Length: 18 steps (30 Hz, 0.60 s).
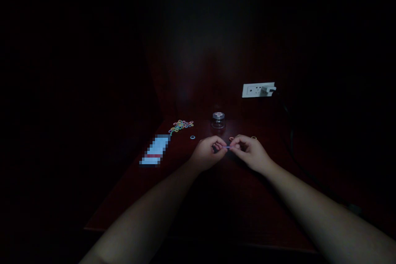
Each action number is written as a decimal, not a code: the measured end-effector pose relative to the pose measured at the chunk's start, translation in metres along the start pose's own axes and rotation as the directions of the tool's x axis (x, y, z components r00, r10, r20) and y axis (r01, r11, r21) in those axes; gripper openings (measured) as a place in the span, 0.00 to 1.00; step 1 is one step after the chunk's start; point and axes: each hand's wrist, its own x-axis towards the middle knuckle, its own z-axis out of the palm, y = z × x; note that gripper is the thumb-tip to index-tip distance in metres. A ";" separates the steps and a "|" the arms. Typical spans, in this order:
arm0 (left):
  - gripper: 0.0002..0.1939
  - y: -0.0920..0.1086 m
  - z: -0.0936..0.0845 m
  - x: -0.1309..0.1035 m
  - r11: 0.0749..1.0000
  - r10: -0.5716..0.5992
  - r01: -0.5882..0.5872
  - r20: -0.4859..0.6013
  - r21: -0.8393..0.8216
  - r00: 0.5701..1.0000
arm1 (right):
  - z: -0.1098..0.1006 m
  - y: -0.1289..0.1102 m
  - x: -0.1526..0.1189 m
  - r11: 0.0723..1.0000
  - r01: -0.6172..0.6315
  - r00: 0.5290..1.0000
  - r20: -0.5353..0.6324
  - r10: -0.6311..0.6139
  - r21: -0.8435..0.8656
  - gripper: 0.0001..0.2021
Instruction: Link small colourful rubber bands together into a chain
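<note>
Between my two hands stretches a small purple elastic hair tie [227, 147], just above the dark red table [173, 198]. My left hand [210, 151] pinches its left end between thumb and finger. Its right end is pinched by my right hand [249, 152]. Just behind the hands lie a reddish hair tie [231, 138] and a yellowish hair tie [254, 137], both partly hidden by my right hand. A single light blue hair tie [192, 137] rests left of my left hand. Farther back on the left is a pile of multicoloured hair ties [182, 125].
A clear lidded jar [218, 120] stands behind my hands near the wall. A lit, blurred-out phone-like rectangle [155, 150] lies at the left. On the wall is a white socket [258, 90] with a plug in it; a dark cable [291, 136] hangs down at the right.
</note>
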 end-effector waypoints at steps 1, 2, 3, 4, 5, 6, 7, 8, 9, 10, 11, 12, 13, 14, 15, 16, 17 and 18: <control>0.07 0.000 0.000 0.000 1.000 0.000 0.000 -0.002 0.002 1.000 | 0.000 0.000 0.000 1.000 0.005 1.000 0.002 -0.005 0.002 0.06; 0.07 0.000 0.000 0.000 1.000 0.000 0.000 -0.003 0.005 1.000 | 0.000 0.001 0.000 1.000 0.010 1.000 0.004 -0.010 0.003 0.06; 0.07 0.000 0.000 0.000 1.000 0.000 0.000 -0.004 0.010 1.000 | 0.000 0.001 0.000 1.000 0.014 1.000 0.006 -0.014 0.003 0.06; 0.07 0.001 0.000 0.000 1.000 -0.001 0.001 -0.005 0.016 1.000 | 0.000 0.001 0.000 1.000 0.015 1.000 0.010 -0.015 0.001 0.06; 0.07 0.001 -0.001 0.000 1.000 -0.001 0.001 -0.003 0.021 1.000 | 0.000 0.001 0.000 1.000 0.014 1.000 0.012 -0.014 -0.002 0.06; 0.07 0.002 -0.001 0.000 1.000 0.000 0.000 -0.001 0.026 1.000 | -0.001 0.002 0.000 1.000 0.013 1.000 0.012 -0.013 -0.006 0.06; 0.06 0.002 -0.002 0.000 1.000 0.000 0.000 0.003 0.029 1.000 | -0.001 0.001 0.000 1.000 0.012 1.000 0.010 -0.012 -0.009 0.06; 0.06 0.003 -0.002 0.000 0.999 0.000 0.000 0.007 0.033 1.000 | -0.001 0.001 0.000 1.000 0.011 1.000 0.007 -0.011 -0.012 0.06; 0.06 0.003 -0.002 -0.001 0.999 0.000 -0.001 0.011 0.037 1.000 | -0.001 0.001 0.001 1.000 0.011 1.000 0.005 -0.011 -0.012 0.06; 0.07 0.003 -0.003 -0.001 0.999 0.000 -0.001 0.015 0.041 1.000 | 0.000 0.002 0.001 1.000 0.011 1.000 0.002 -0.010 -0.010 0.06; 0.07 0.003 -0.003 -0.001 0.999 0.001 -0.001 0.015 0.048 1.000 | 0.000 0.002 0.001 1.000 0.006 1.000 0.001 -0.006 -0.006 0.06; 0.06 0.003 -0.003 -0.001 0.998 0.001 -0.001 0.013 0.055 1.000 | 0.000 0.003 0.000 1.000 -0.003 1.000 0.001 0.003 -0.004 0.06; 0.06 0.003 -0.002 -0.001 0.998 0.000 -0.001 0.011 0.062 1.000 | 0.000 0.003 0.000 1.000 -0.015 1.000 0.001 0.015 -0.004 0.06; 0.06 0.003 -0.002 -0.001 0.998 0.000 0.000 0.009 0.068 1.000 | 0.000 0.005 0.000 1.000 -0.028 1.000 0.001 0.028 -0.006 0.06; 0.06 0.003 -0.002 -0.001 0.997 -0.001 0.000 0.009 0.072 1.000 | -0.001 0.006 0.000 0.999 -0.039 0.999 0.002 0.039 -0.009 0.06; 0.06 0.003 -0.002 -0.001 0.997 0.000 -0.001 0.008 0.075 1.000 | -0.001 0.007 -0.001 0.999 -0.048 0.999 0.002 0.048 -0.013 0.06; 0.06 0.003 -0.001 -0.001 0.997 0.001 -0.002 0.008 0.079 1.000 | -0.001 0.008 -0.001 0.998 -0.053 0.999 0.002 0.053 -0.017 0.06; 0.06 0.003 -0.001 -0.001 0.997 0.003 -0.003 0.008 0.082 1.000 | -0.001 0.009 -0.001 0.998 -0.055 0.998 0.001 0.055 -0.021 0.06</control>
